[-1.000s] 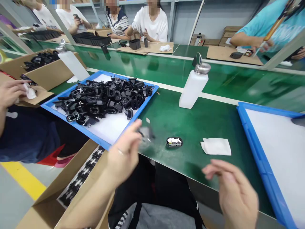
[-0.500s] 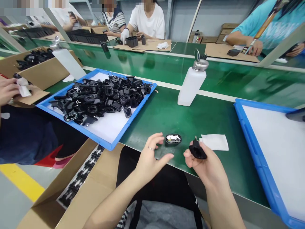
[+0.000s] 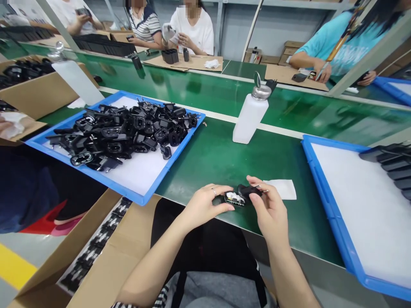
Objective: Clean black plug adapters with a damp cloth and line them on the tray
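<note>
My left hand (image 3: 205,204) grips a black adapter housing (image 3: 235,199) by its left side, thumb in front and fingers behind. White and yellowish parts show inside its open end, which faces me. In my right hand (image 3: 272,210), pinched between thumb and fingers, is a black plug cover (image 3: 246,192); its metal pins point right. The cover is tilted on its side at the right edge of the housing; whether the two touch I cannot tell. Just behind my right hand lies a white cloth (image 3: 284,188) on the green bench.
A blue tray (image 3: 146,199) at left carries a heap of black plug covers (image 3: 128,132). A white pump bottle (image 3: 250,117) stands behind my hands. At right, another blue tray (image 3: 337,231) holds black housings (image 3: 390,160). Cardboard boxes (image 3: 105,252) sit below left; people work across the bench.
My left hand has closed on the housing. My right hand has brought the plug cover left to the housing and turned it so its pins point right. The view has shifted right.
</note>
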Tool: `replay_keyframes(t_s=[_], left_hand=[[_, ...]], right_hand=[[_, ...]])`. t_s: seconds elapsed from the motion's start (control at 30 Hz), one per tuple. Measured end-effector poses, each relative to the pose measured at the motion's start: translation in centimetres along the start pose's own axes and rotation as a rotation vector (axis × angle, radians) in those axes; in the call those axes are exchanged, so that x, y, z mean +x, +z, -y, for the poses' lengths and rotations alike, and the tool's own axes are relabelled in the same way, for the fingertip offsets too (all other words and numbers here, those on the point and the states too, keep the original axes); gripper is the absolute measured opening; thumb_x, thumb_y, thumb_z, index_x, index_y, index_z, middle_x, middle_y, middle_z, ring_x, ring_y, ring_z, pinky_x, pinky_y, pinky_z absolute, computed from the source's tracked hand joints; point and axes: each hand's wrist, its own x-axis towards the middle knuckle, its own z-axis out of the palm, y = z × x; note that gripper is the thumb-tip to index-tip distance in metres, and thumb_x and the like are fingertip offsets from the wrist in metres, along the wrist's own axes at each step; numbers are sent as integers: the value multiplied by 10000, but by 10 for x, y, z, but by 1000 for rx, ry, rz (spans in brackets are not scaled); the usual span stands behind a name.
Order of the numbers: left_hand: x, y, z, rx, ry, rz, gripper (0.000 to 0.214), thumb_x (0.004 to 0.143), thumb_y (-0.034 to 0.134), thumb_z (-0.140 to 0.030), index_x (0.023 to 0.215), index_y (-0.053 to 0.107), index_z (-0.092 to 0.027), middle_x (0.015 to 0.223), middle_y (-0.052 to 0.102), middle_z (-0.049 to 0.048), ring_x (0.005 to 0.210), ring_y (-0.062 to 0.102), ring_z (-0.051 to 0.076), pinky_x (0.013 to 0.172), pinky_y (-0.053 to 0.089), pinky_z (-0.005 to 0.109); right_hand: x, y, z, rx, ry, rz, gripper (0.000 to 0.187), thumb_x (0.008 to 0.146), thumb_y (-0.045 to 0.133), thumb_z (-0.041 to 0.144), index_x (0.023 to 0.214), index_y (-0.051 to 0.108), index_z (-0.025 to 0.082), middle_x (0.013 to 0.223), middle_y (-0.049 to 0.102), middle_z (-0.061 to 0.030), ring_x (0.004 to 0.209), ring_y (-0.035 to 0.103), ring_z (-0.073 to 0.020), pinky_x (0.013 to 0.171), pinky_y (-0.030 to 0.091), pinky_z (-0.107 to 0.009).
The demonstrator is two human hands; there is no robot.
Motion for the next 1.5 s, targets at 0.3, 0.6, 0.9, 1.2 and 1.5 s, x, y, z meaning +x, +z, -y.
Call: replay_keyframes(t_s=[0.3,0.6,0.9,1.2,1.5], left_hand=[[-5,4,3,-152,-14,-60,425,624,610,-242,1023,475,-190,932,573,12,841,510,109,790,392,233],[-4,5,4,-180,26,-74,347,652,582,-254,981,498,-185,919,569,22,820,514,116,776,403,251],[-5,-3,-1,-133,26,-29,363,661,577,-252,1007,497,-172,942,558,13,814,513,97,782,392,214],[2,-14,-14,75,4,69,284,694,543,-317,946,559,-186,940,579,0,836,528,111,769,400,203],[18,-24,-46,524,-147,283,191,713,519,-315,817,604,-178,768,601,38,705,564,179,615,422,260]], right_hand=[[0,4,2,-422,-308,162,76,792,467,230,865,467,208,1046,491,-66,990,417,-212,822,348,-386],[0,1,2,-487,-371,208,74,812,440,248,868,461,203,1042,488,-75,1009,401,-223,823,345,-402],[0,-14,5,-558,-190,323,341,777,446,433,1041,431,218,1176,393,-82,1086,338,-238,860,333,-431],[8,-21,9,-552,-119,427,274,794,426,402,954,538,210,903,585,-35,823,533,-199,726,430,-334],[21,-23,20,-636,-122,539,213,720,579,201,931,568,172,800,617,-7,696,550,-170,635,439,-273]])
